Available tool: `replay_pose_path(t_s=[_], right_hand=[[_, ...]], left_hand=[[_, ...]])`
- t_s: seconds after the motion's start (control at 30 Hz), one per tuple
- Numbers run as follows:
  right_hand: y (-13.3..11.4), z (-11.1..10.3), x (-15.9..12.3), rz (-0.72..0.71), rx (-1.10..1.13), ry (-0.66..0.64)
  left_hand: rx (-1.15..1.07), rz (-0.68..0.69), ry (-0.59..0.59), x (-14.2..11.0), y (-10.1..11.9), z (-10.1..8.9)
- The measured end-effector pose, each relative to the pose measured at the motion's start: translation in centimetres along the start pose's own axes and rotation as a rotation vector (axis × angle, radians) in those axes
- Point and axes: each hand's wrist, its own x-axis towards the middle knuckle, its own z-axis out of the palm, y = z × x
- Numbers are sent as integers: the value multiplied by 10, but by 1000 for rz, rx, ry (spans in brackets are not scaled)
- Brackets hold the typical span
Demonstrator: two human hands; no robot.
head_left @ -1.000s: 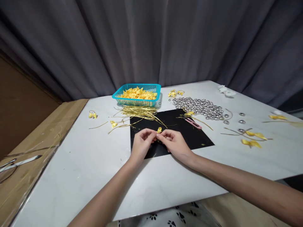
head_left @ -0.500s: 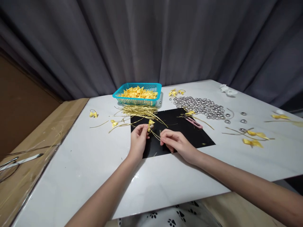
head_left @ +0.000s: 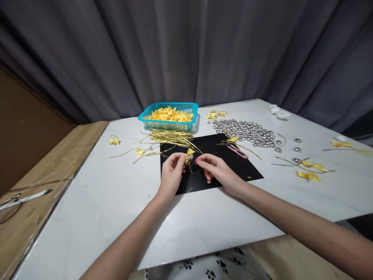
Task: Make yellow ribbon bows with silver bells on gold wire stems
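Observation:
My left hand (head_left: 174, 171) pinches a small yellow ribbon bow (head_left: 190, 151) between thumb and fingertips. A shiny silver bead (head_left: 190, 157) sits at the bow's middle, and thin gold wire ends (head_left: 190, 168) hang below it. Just to the right, my right hand (head_left: 214, 170) hovers with loosely bent fingers. Its fingertips are apart from the bow, and I see nothing held in them. Both hands are over a black sheet (head_left: 233, 171). Pink-handled thread snips (head_left: 237, 151) lie on that sheet, beyond my right hand.
A turquoise basket (head_left: 167, 125) of yellow bows stands at the back, behind a pile of gold wires (head_left: 171, 137). Silver beads (head_left: 244, 131) are heaped right of it. Loose bows (head_left: 309, 175) lie at right, another bow (head_left: 114, 141) at left. Cardboard (head_left: 58, 175) borders the white table (head_left: 116, 194).
My right hand has let go of the gold wire ends, which now hang down under the bow. The bow has shifted slightly right in my left hand.

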Motion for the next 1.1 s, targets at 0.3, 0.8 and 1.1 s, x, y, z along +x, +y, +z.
replay_pose_path(t_s=[0.3, 0.8, 1.1], right_hand=[[1, -3, 3, 35, 1, -219], [-18, -18, -4, 207, 536, -248], [-13, -17, -3, 57, 61, -275]], left_hand=[[11, 12, -89, -5, 4, 5], [-14, -52, 26, 5, -4, -3], [28, 46, -63, 2, -8, 2]])
